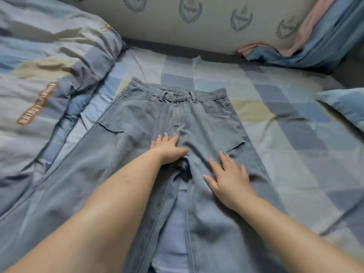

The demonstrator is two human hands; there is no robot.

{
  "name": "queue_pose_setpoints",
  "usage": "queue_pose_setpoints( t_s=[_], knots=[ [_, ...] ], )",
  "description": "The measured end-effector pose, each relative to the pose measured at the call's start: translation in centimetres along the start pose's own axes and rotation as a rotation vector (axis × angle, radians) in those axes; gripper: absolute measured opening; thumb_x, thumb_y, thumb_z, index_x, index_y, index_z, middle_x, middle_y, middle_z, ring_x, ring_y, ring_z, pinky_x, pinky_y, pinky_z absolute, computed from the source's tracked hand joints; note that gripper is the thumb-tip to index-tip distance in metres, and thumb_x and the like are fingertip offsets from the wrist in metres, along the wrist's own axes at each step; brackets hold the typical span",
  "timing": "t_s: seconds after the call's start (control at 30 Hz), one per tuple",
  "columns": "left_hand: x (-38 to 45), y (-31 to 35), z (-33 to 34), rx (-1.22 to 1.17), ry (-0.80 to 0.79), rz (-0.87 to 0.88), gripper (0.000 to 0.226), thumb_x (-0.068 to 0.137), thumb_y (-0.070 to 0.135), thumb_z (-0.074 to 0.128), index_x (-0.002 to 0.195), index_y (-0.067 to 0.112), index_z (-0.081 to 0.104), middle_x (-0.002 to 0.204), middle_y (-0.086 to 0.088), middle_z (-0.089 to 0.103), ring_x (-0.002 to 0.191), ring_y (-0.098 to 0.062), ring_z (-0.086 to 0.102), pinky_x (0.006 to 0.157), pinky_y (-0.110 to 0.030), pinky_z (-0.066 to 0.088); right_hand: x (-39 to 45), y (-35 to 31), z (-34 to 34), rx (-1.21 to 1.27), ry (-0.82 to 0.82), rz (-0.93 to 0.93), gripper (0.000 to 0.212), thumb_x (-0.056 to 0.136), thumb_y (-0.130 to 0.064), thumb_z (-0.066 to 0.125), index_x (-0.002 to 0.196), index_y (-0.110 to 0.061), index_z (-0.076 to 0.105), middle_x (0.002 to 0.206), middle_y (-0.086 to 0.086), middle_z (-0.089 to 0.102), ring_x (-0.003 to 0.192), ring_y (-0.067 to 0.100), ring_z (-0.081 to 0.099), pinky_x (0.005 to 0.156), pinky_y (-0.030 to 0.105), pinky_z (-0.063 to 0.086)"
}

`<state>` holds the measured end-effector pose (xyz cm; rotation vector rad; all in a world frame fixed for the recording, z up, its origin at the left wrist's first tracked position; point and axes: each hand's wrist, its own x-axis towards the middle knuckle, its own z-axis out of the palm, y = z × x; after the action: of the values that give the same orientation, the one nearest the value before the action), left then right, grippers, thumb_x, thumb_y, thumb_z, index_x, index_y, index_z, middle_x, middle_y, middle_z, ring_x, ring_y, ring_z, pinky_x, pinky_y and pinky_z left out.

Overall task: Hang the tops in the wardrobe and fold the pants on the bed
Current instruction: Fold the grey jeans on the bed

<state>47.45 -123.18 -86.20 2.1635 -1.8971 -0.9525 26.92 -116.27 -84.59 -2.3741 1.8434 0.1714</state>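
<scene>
Light blue jeans (149,119) lie flat and face up on the bed (275,119), waistband toward the headboard and both legs spread toward me. My left hand (169,149) presses flat on the crotch area with straight fingers, just below the fly. My right hand (229,177) rests flat on the upper part of the right leg, fingers spread. Neither hand grips the fabric. No tops or wardrobe are in view.
A bunched checked duvet (49,66) fills the left side and touches the jeans' left leg. A padded headboard (197,18) runs along the back. A blue and pink cloth (315,44) lies at the back right, and a pillow (344,105) sits at the right edge.
</scene>
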Motion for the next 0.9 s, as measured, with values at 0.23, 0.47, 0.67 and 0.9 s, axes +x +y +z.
queue_pose_setpoints(
  t_s=[0.23,0.47,0.67,0.9],
  knots=[
    [-19.1,-1.1,4.1,-0.473,0.301,0.011,0.031,0.089,0.028,0.060,0.116,0.014,0.063,0.118,-0.006,0.066,0.110,-0.021,0.060,0.087,-0.026,0.043,-22.9,-4.4,-0.6,0.216,0.075,-0.134,0.061,0.088,-0.054,0.049,0.141,-0.026,0.040,0.123,-0.002,0.048,0.116,0.022,0.046,0.094,0.033,0.039],
    [-26.6,0.2,7.2,-0.468,-0.137,0.005,0.023,0.091,0.034,0.060,0.099,0.012,0.060,0.096,-0.008,0.069,0.071,-0.011,0.064,0.065,-0.027,0.056,-32.8,-9.2,4.0,0.025,-0.225,-0.054,0.076,0.093,-0.048,0.042,0.152,-0.024,0.000,0.134,0.009,0.038,0.116,0.028,0.050,0.083,0.037,0.044],
    [-28.4,1.4,10.3,-0.664,-0.228,0.005,0.020,0.086,0.026,0.068,0.094,0.013,0.055,0.098,-0.010,0.065,0.074,-0.015,0.066,0.067,-0.032,0.058,-33.9,-10.7,4.4,0.024,-0.107,0.133,0.063,0.090,-0.012,0.040,0.149,-0.020,0.017,0.128,0.014,0.050,0.107,0.034,0.058,0.079,0.037,0.045],
    [-32.0,-1.0,13.0,-0.554,-0.026,0.056,0.015,0.086,0.017,0.063,0.096,0.008,0.057,0.082,-0.009,0.059,0.066,-0.021,0.054,0.056,-0.025,0.048,-37.7,-8.9,4.2,0.436,0.087,0.060,0.042,0.093,-0.033,0.053,0.134,-0.024,0.048,0.118,0.004,0.060,0.110,0.025,0.055,0.089,0.033,0.042]
  ],
)
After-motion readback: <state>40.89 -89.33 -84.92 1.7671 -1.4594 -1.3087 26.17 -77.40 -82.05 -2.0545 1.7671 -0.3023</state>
